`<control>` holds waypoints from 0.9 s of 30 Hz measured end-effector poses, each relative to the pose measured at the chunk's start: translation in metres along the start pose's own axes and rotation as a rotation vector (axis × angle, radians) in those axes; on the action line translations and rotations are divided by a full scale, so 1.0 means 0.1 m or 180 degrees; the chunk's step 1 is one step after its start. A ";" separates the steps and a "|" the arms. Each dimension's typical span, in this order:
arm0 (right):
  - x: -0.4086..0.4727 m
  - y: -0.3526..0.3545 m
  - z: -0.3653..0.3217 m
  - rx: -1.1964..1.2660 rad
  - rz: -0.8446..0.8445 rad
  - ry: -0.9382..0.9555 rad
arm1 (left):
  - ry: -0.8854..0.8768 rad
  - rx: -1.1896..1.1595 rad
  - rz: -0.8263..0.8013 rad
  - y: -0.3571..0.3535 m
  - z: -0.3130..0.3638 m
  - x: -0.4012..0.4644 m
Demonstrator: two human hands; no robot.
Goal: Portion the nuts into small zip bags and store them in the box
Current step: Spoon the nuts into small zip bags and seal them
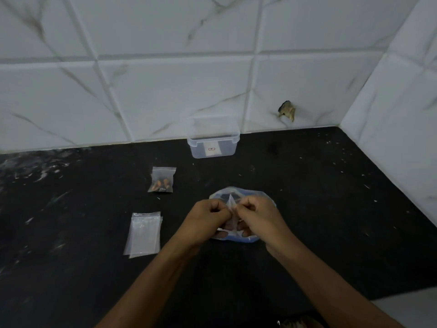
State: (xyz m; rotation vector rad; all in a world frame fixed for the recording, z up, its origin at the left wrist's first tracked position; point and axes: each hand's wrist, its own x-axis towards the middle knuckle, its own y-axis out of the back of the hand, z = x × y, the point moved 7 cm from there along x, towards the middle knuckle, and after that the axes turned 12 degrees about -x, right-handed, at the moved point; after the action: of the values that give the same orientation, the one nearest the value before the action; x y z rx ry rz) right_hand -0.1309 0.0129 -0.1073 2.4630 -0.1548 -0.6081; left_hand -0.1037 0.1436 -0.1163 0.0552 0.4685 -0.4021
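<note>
My left hand (208, 218) and my right hand (256, 215) meet over a blue plate (264, 197) on the black counter. Both pinch the top of a small clear zip bag (230, 202) between them. Something brownish, likely nuts, shows low in the bag behind my fingers. A filled zip bag (162, 180) with brown nuts lies to the upper left. A stack of empty zip bags (144, 234) lies left of my left hand. The clear plastic box (214, 140) stands open against the wall, apart from both hands.
The black counter (331, 197) ends at a white marble-tile wall behind and on the right. A chipped hole (287, 110) marks the wall tile right of the box. Pale crumbs speckle the counter on the right side.
</note>
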 end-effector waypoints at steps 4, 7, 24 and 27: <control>-0.06 0.23 -0.01 -0.1277 0.0557 0.0418 | -0.0188 0.0514 0.0558 0.14 0.02 -0.02; -0.15 0.27 -0.11 -0.1492 0.0603 0.0616 | -0.0452 0.0918 0.0687 0.14 0.10 -0.07; -0.08 0.53 -0.53 -0.1477 0.0244 0.0756 | -0.1928 0.1122 -0.0397 -0.11 0.34 0.03; -0.10 0.53 -0.56 -0.1772 0.0514 0.0970 | -0.2082 0.1298 -0.0225 -0.10 0.35 0.03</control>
State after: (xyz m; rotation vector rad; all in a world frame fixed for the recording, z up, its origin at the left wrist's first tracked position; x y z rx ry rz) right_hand -0.1123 0.0015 -0.0328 1.9458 -0.0515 -0.1659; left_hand -0.0899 0.1283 -0.0862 0.2926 -0.2622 -0.5515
